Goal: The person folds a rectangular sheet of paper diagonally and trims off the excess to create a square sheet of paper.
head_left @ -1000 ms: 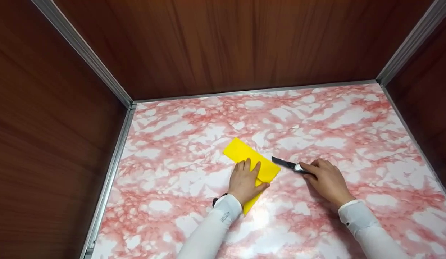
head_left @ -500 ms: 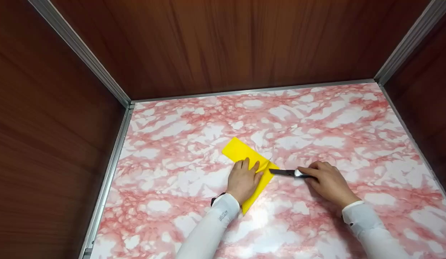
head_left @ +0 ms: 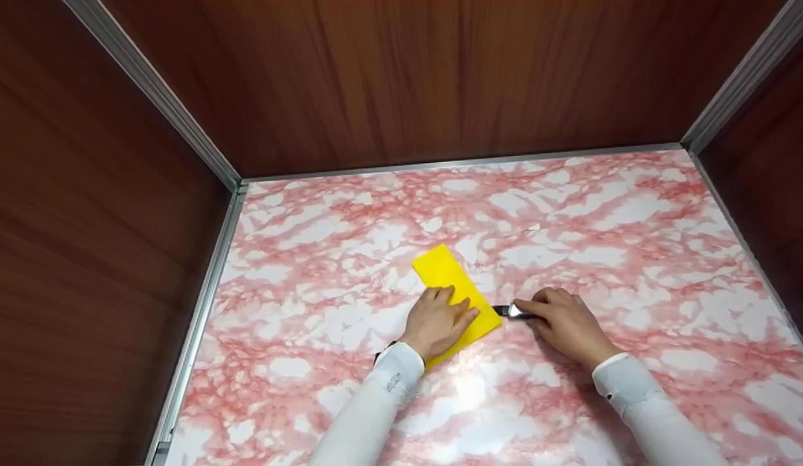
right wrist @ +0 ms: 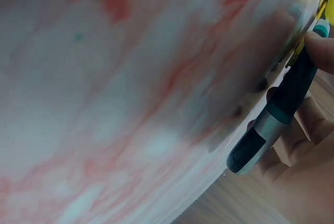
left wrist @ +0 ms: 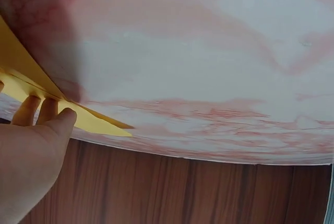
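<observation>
A folded sheet of yellow paper [head_left: 463,294] lies slantwise on the table in the head view. My left hand [head_left: 437,323] rests flat across its lower left part, fingers spread towards the far side. In the left wrist view the fingertips press on the paper [left wrist: 99,123], whose layers stand a little apart. My right hand [head_left: 570,323] grips a knife [head_left: 521,312] with a black handle and a silver band. The knife points left and its blade is mostly hidden by the paper's right edge. The handle [right wrist: 292,91] fills the right hand in the right wrist view.
The tabletop [head_left: 311,259] has a red and white marbled pattern. Dark wood panels [head_left: 401,84] stand behind it and at both sides, joined by grey metal rails [head_left: 201,291].
My right hand has moved the knife left, first over the paper's right corner, then in under its upper layer. The raised crease has gone and the paper has turned slightly. The left hand keeps pressing.
</observation>
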### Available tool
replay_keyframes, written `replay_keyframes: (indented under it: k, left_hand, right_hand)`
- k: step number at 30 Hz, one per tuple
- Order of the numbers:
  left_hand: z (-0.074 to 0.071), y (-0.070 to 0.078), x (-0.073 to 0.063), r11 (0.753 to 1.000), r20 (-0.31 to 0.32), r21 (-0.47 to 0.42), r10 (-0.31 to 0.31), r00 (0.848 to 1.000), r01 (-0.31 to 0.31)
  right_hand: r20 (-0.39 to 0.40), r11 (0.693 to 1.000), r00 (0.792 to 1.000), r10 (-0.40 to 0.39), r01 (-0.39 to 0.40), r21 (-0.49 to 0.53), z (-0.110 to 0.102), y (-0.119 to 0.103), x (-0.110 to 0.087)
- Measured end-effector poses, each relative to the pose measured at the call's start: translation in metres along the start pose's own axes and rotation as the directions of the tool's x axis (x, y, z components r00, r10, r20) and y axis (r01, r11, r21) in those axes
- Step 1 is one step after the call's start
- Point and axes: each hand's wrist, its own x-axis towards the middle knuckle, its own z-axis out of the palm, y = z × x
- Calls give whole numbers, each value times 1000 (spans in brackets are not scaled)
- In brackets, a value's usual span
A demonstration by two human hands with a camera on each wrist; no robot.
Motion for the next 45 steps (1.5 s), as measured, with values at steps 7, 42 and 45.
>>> replay_keyframes:
  k: [7, 42, 45]
  left_hand:
    - [2, 0, 0, 997, -32, 73, 25, 999, -22]
    - [1, 0, -2, 992, 60, 20, -126, 990, 125]
    - [2, -1, -3, 992, 54, 10, -129, 990, 128]
  right_hand:
    - [6, 1000, 1000, 17, -17, -9, 1, -1, 0]
    - [-30, 996, 996, 82, -84, -41, 5, -6, 17]
    - [-55, 995, 994, 93, -95, -30, 6, -4, 17]
